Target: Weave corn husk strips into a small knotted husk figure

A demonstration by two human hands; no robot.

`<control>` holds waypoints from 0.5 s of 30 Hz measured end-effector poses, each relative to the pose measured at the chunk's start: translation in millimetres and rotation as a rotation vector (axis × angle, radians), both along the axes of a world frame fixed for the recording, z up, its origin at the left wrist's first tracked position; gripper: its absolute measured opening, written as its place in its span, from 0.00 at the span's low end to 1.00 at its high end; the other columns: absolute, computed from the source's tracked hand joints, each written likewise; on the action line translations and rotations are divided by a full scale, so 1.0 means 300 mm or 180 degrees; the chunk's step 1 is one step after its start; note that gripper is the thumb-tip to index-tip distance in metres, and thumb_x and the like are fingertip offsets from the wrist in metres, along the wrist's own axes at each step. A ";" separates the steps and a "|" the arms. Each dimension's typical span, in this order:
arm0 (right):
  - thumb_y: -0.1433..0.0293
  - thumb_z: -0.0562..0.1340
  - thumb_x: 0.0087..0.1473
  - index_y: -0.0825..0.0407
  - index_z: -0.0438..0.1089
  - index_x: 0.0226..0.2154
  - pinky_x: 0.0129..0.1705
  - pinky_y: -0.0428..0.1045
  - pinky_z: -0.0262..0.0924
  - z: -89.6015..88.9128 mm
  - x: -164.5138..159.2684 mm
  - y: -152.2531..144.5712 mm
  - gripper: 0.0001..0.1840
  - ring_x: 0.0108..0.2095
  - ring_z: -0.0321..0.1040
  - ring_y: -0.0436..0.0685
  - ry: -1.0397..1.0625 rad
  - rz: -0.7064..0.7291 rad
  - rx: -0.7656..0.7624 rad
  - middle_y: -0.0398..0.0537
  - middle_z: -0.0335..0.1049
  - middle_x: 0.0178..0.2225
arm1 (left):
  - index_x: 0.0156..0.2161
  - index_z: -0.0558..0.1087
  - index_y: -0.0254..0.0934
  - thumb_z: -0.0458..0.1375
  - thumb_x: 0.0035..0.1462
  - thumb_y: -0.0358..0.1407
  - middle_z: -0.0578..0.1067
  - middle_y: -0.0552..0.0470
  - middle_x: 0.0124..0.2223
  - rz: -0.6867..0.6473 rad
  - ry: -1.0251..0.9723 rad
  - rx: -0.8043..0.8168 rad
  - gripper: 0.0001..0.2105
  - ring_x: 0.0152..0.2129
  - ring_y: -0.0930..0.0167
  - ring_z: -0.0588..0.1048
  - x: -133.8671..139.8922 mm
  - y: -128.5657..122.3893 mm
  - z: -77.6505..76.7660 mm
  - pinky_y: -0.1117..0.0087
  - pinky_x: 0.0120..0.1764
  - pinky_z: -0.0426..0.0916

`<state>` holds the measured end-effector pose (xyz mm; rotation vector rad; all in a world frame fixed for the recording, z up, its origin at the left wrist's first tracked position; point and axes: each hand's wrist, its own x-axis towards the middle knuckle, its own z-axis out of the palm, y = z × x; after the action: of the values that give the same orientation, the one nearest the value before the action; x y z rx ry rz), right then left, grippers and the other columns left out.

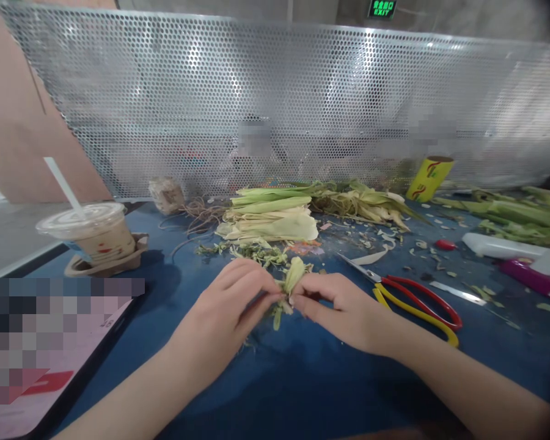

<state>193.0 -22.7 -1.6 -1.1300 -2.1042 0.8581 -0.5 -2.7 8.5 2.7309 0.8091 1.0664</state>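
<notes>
Between my two hands, above the blue table, is a small bundle of pale green corn husk (294, 276) with frayed bits hanging below it. The fingertips of my left hand (231, 305) pinch its left side. My right hand (343, 308) closes thumb and fingers on its right side. Just behind lie shredded green husk scraps (261, 253) and a stack of flat husk strips (270, 214). Scissors (417, 302) with one red and one yellow handle rest near my right wrist, blades pointing away to the left.
At left are a lidded drink cup (91, 235) with a straw, in a cardboard holder (132, 250), and a tablet (73, 385). A yellow tube (429, 178), more husks (527, 208) and a white-and-purple tool (531, 269) are at right. A perforated metal panel (165, 91) stands behind.
</notes>
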 end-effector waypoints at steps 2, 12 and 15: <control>0.67 0.51 0.57 0.53 0.61 0.23 0.26 0.42 0.52 0.002 0.002 0.001 0.13 0.23 0.57 0.46 0.0021 0.0078 0.0167 0.39 0.59 0.21 | 0.33 0.64 0.36 0.52 0.56 0.28 0.68 0.53 0.36 0.0047 0.0185 -0.0055 0.02 0.37 0.74 0.66 -0.003 -0.001 0.002 0.74 0.40 0.61; 0.69 0.54 0.55 0.54 0.64 0.23 0.27 0.41 0.54 0.003 0.003 0.006 0.11 0.23 0.60 0.46 0.0108 0.0167 0.0290 0.40 0.63 0.21 | 0.30 0.67 0.34 0.47 0.59 0.29 0.67 0.49 0.31 -0.0339 0.1141 0.0327 0.09 0.31 0.69 0.62 0.007 0.007 0.029 0.67 0.35 0.61; 0.70 0.55 0.54 0.55 0.64 0.21 0.28 0.41 0.55 0.017 0.006 0.007 0.13 0.22 0.62 0.46 0.0315 0.0321 -0.0017 0.41 0.64 0.19 | 0.29 0.68 0.34 0.47 0.59 0.29 0.68 0.50 0.29 -0.0619 0.1121 0.0363 0.10 0.30 0.71 0.63 -0.002 0.008 0.045 0.69 0.35 0.61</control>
<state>194.7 -20.6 3.6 -0.9708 -2.0927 0.9470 -1.0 -0.5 22.0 3.0661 0.5144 0.6215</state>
